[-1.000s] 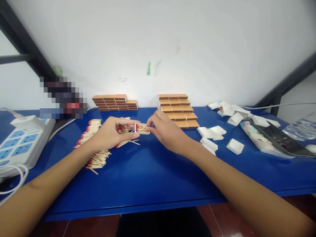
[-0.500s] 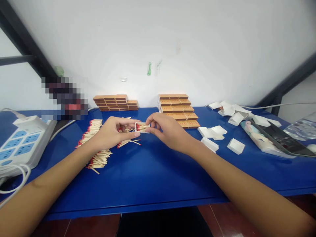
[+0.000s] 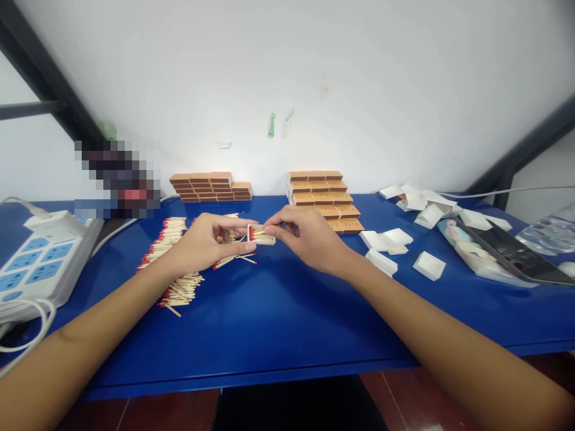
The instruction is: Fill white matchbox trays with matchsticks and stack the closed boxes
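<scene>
A small white matchbox tray [image 3: 265, 240], filled with red-tipped matches [image 3: 259, 234], is held above the table. My left hand [image 3: 202, 242] grips its left end between thumb and fingers. From the right, my right hand [image 3: 305, 236] has thumb and forefinger closed at the plain ends of the matches inside the tray; its other fingers are curled. Behind and below my left hand lie loose matches [image 3: 236, 259]. A larger heap of matches [image 3: 182, 290] spreads along the left, partly covered by my left wrist.
Closed matchboxes stand in a left stack [image 3: 206, 187] and a stepped right stack [image 3: 323, 197] against the wall. Several white trays [image 3: 430, 266] lie at right, near a phone [image 3: 507, 248] and clear plastic [image 3: 552, 230]. A power strip [image 3: 45, 257] with cables sits at left.
My right thumb and forefinger have shifted from the tray's right end onto the match ends. The tray has moved very slightly right and down, and more of its front wall shows.
</scene>
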Action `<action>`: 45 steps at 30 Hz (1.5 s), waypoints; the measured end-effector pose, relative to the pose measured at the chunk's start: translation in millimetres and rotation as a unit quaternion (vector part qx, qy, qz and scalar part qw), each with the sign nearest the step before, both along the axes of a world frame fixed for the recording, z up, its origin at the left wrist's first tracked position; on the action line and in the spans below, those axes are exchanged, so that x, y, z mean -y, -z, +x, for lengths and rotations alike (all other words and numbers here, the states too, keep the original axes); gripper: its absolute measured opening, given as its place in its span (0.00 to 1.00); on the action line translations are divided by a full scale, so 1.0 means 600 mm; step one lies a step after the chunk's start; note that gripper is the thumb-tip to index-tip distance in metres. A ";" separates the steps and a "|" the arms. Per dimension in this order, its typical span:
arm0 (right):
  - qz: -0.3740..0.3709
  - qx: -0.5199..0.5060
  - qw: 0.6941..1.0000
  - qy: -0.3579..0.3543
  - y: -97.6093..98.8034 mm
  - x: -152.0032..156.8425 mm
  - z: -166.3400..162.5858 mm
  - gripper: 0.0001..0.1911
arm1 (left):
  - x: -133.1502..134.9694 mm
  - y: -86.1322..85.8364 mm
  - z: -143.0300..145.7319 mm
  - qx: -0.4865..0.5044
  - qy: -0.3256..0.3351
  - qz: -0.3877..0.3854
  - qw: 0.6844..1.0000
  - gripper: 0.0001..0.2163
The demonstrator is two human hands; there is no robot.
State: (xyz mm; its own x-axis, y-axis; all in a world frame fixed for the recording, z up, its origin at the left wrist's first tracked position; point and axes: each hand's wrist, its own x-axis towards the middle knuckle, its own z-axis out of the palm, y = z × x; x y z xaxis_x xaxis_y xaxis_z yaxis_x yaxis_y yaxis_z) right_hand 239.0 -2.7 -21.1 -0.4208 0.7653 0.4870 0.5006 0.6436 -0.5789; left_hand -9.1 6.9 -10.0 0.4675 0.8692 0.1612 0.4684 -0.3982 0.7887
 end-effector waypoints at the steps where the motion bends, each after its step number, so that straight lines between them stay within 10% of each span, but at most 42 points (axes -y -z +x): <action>1: 0.000 -0.004 1.000 -0.001 0.000 0.000 0.000 0.07 | -0.001 0.001 -0.001 0.004 0.002 -0.003 1.000 0.26; 23: 0.055 0.006 0.998 0.036 -0.005 0.005 -0.004 0.05 | -0.003 0.005 -0.002 0.026 0.014 -0.011 1.000 0.27; 29: -0.063 0.060 0.993 -0.082 -0.050 0.177 -0.006 0.07 | -0.019 0.013 -0.011 0.069 -0.016 -0.016 0.997 0.29; 33: -0.192 0.329 0.905 -0.187 0.068 0.346 0.008 0.08 | -0.020 0.011 -0.012 0.073 -0.012 0.008 0.997 0.28; 39: -0.193 0.431 0.881 -0.032 0.287 0.423 -0.005 0.10 | -0.008 0.005 -0.003 0.070 -0.010 0.004 0.997 0.30; 45: -0.059 0.419 0.901 -0.094 0.346 0.424 -0.009 0.02 | -0.011 0.004 -0.008 0.040 -0.011 0.010 0.999 0.30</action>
State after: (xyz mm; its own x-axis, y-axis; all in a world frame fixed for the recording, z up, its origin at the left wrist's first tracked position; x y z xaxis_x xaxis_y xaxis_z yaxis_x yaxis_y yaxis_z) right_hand 233.8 -257.1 -228.6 -0.7311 0.6674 -0.1420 0.6819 0.7216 -0.1196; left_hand -13.7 13.7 -12.2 0.4331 0.8755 0.2144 0.4125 -0.4040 0.8165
